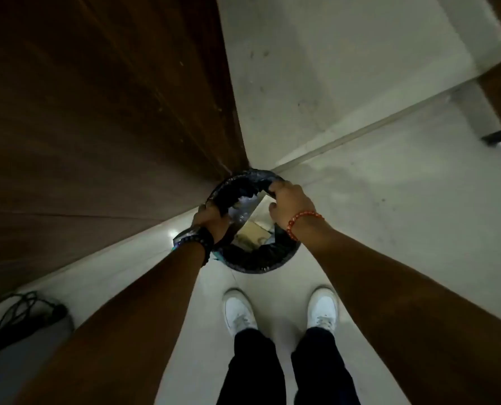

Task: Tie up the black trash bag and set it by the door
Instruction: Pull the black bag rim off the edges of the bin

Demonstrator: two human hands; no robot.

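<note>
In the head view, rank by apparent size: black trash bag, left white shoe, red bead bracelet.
1. black trash bag
2. left white shoe, though it sits nearer the camera
3. red bead bracelet

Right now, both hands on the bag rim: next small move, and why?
Probably draw both hands together over the middle. The left hand and right hand each pinch the rim of the black trash bag on opposite sides; the mouth gapes, trash shows, and no knot exists yet.

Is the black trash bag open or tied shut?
Open: the black trash bag gapes, rubbish visible inside, left hand and right hand gripping its rim.
</note>
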